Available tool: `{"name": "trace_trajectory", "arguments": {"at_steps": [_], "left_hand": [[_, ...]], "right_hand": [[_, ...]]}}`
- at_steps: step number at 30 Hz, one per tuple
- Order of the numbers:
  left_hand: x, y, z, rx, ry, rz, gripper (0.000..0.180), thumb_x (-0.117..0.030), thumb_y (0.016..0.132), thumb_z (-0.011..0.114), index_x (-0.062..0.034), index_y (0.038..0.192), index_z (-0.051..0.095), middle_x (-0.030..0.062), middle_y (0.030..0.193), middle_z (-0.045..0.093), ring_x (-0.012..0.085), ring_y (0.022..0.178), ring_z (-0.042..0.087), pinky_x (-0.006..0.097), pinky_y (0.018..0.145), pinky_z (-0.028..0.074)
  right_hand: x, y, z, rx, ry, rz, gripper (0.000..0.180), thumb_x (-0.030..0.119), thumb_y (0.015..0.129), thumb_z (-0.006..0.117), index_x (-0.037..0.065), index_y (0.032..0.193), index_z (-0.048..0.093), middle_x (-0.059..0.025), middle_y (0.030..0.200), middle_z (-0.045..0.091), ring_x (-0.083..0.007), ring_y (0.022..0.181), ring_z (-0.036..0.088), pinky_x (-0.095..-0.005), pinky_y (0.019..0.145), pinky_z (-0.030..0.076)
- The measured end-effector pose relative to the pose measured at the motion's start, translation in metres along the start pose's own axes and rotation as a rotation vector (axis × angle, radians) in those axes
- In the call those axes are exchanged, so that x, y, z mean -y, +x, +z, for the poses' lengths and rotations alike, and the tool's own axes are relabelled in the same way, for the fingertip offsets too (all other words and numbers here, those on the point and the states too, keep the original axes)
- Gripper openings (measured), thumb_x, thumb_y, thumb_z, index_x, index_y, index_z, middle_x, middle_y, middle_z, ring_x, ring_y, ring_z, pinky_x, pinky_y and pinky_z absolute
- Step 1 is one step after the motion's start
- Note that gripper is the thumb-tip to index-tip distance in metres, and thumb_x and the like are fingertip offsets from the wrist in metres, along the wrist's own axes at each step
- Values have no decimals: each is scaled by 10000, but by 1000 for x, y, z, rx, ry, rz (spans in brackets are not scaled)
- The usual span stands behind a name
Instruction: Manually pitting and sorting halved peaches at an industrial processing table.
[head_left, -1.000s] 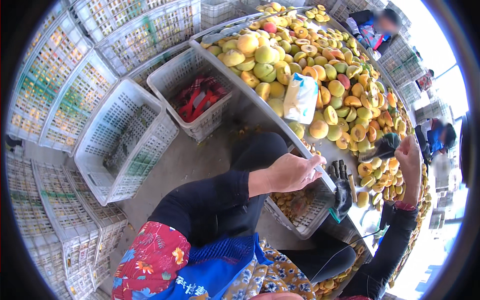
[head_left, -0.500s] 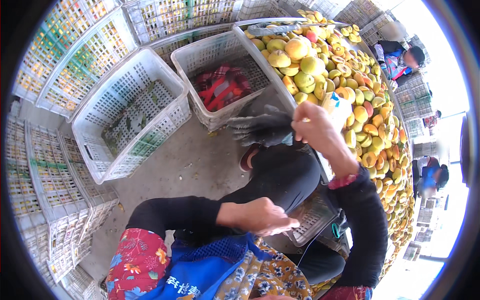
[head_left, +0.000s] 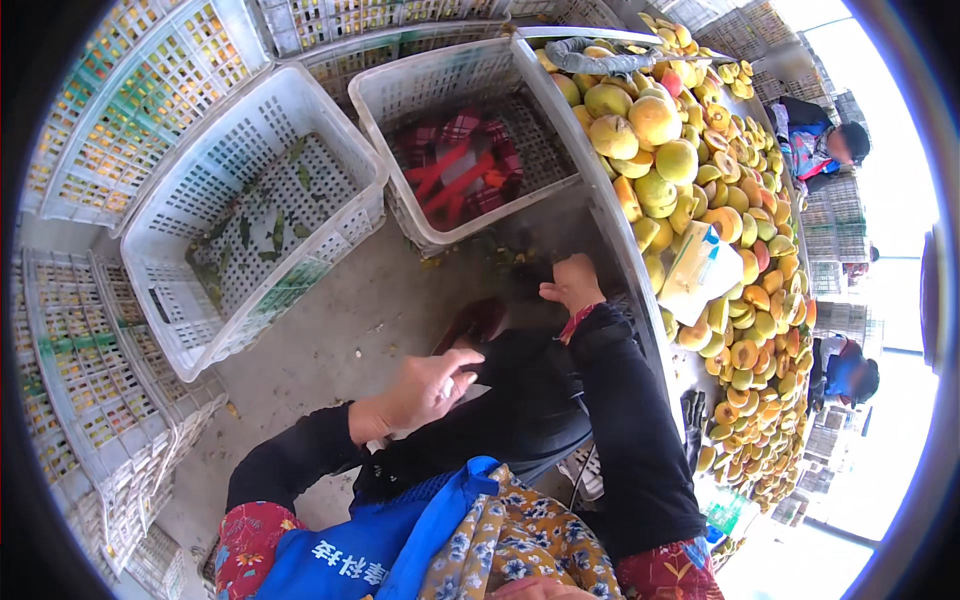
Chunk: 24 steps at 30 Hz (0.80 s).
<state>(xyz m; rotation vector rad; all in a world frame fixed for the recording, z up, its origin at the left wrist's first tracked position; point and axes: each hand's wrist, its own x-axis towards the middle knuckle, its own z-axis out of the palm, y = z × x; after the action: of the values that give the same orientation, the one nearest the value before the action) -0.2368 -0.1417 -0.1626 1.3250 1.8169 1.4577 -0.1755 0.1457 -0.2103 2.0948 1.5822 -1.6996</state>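
Note:
My left hand (head_left: pixel 425 392) hovers above my dark trouser leg, its thumb and fingers closed in a pinch. A small whitish spot shows at the fingertips, too small to name. My right hand (head_left: pixel 574 284) is near the left side of the fruit table (head_left: pixel 628 230), its fingers curled closed. A dark blurred shape lies just left of those fingers, and I cannot make out what it is. Beside this hand, the table bears a heap of peaches (head_left: pixel 676 160), many of them halved. A pale yellow and white packet (head_left: pixel 697 270) rests on the fruit.
Ahead-left stands a white plastic crate (head_left: pixel 335 235) with leaves in it; beside it, a grey crate (head_left: pixel 470 232) holds red plaid cloth (head_left: pixel 470 165). Stacked fruit crates (head_left: pixel 80 340) line the left. A grey roll (head_left: pixel 605 60) lies at the table's far end. Other people (head_left: pixel 815 145) are at far right.
My right hand has come down and left, off the table edge; the grey glove hanging from it before is no longer distinct. My left hand has moved up and left. The view has shifted.

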Motion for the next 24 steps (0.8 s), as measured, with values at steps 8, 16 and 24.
{"name": "trace_trajectory", "arguments": {"at_steps": [8, 16, 24], "left_hand": [[38, 48, -28, -5, 47, -64, 247, -109, 870, 641, -79, 1104, 567, 130, 823, 666, 309, 685, 657, 374, 570, 506], [48, 122, -60, -98, 193, -26, 204, -108, 881, 619, -82, 1076, 565, 165, 747, 645, 331, 662, 648, 403, 545, 487], [129, 255, -65, 253, 732, 5, 218, -68, 773, 569, -82, 984, 622, 206, 812, 649, 410, 808, 629, 501, 690, 495]], "right_hand": [[-45, 175, -53, -112, 559, -427, 182, 52, 882, 500, -6, 1051, 539, -141, 995, 580, -276, 840, 649, -401, 710, 571], [-15, 133, -21, 61, 323, -206, 223, 95, 855, 520, 9, 1060, 539, -105, 937, 612, -247, 885, 639, -383, 758, 542], [38, -9, 4, 452, -962, -846, 194, 176, 857, 521, 18, 916, 617, -194, 832, 656, -365, 819, 650, -426, 693, 509]]}}
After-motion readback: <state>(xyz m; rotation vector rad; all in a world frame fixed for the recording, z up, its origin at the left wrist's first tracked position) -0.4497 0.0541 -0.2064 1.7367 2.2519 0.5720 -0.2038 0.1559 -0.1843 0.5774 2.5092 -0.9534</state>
